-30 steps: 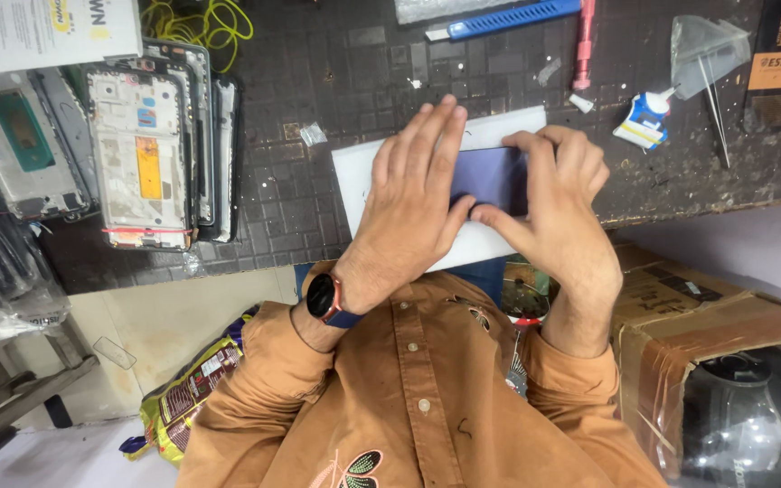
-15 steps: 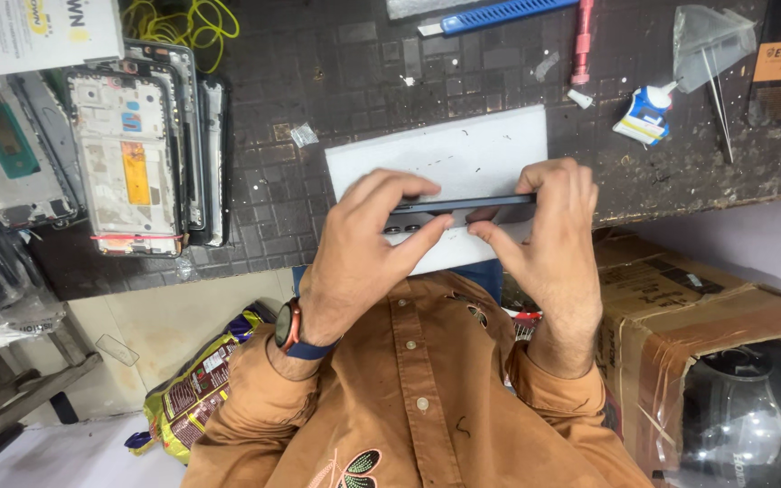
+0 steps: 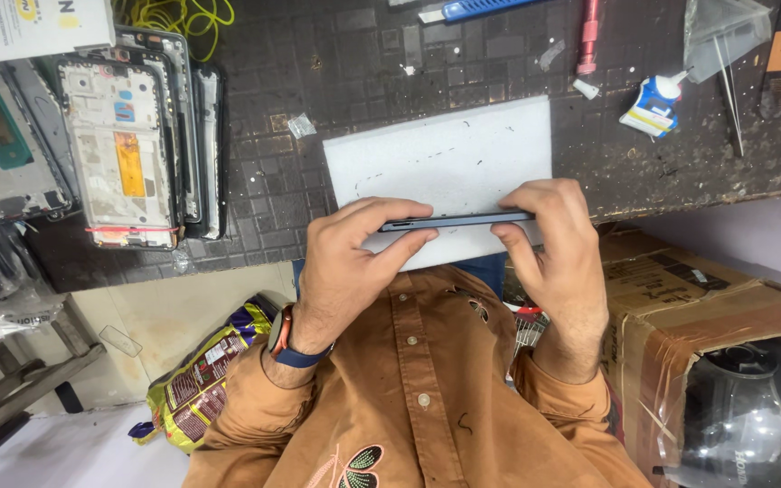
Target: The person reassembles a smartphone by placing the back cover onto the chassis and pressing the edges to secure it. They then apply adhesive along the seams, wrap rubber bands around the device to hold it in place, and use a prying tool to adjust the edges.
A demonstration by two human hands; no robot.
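Gripping the dark phone (image 3: 456, 220) edge-on, left hand (image 3: 354, 262) and right hand (image 3: 558, 248) pinch its ends.

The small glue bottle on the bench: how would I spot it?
Start at the white pad in the middle of the dark workbench, then look right and up. The glue bottle lies tilted there, beside a clear plastic bag. It alone is blue and white with a pointed nozzle.

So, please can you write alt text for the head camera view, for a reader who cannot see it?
Two bare hands, the left hand and the right hand, hold a dark smartphone edge-on between them above a white mat on a dark tiled workbench. A stack of stripped phone frames lies to one side, and a small glue bottle to the other.
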